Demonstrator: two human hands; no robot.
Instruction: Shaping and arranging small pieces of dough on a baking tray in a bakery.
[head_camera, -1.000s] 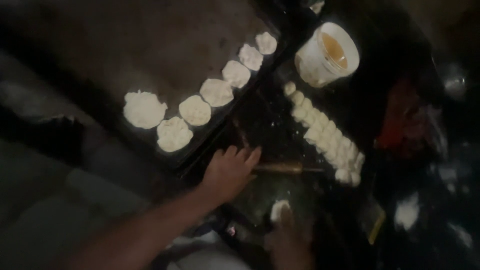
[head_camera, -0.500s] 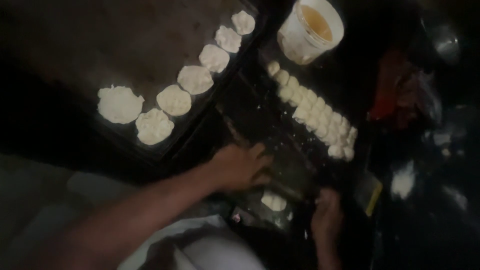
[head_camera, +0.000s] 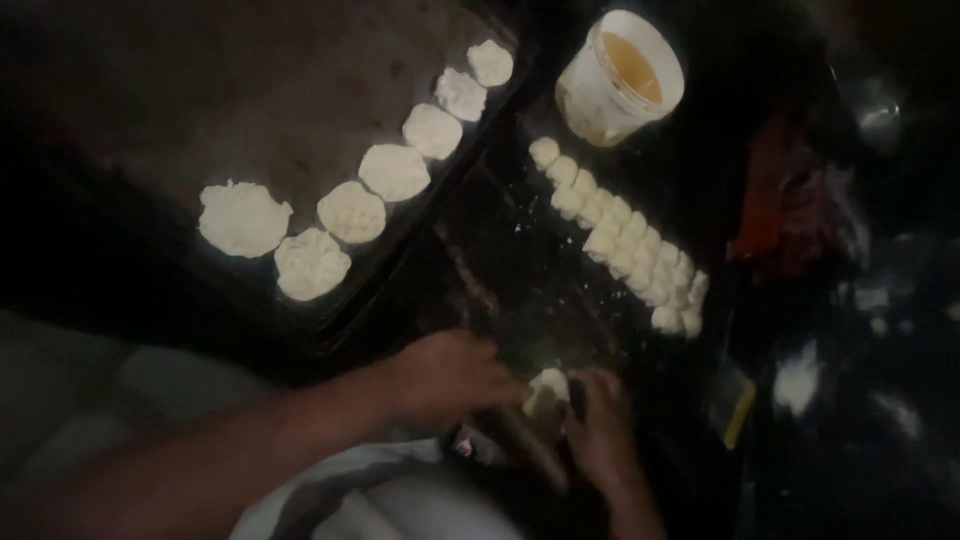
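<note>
1. The flat dough rounds line the tray's near edge, unchanged.
2. The left hand, off the rolling pin since a second ago, pinches the dough ball.
3. The right hand cups that ball at the worktop's near edge.

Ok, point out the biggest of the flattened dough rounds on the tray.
The flattened round at the far left end of the row on the dark tray; it is wider than the six others.
</note>
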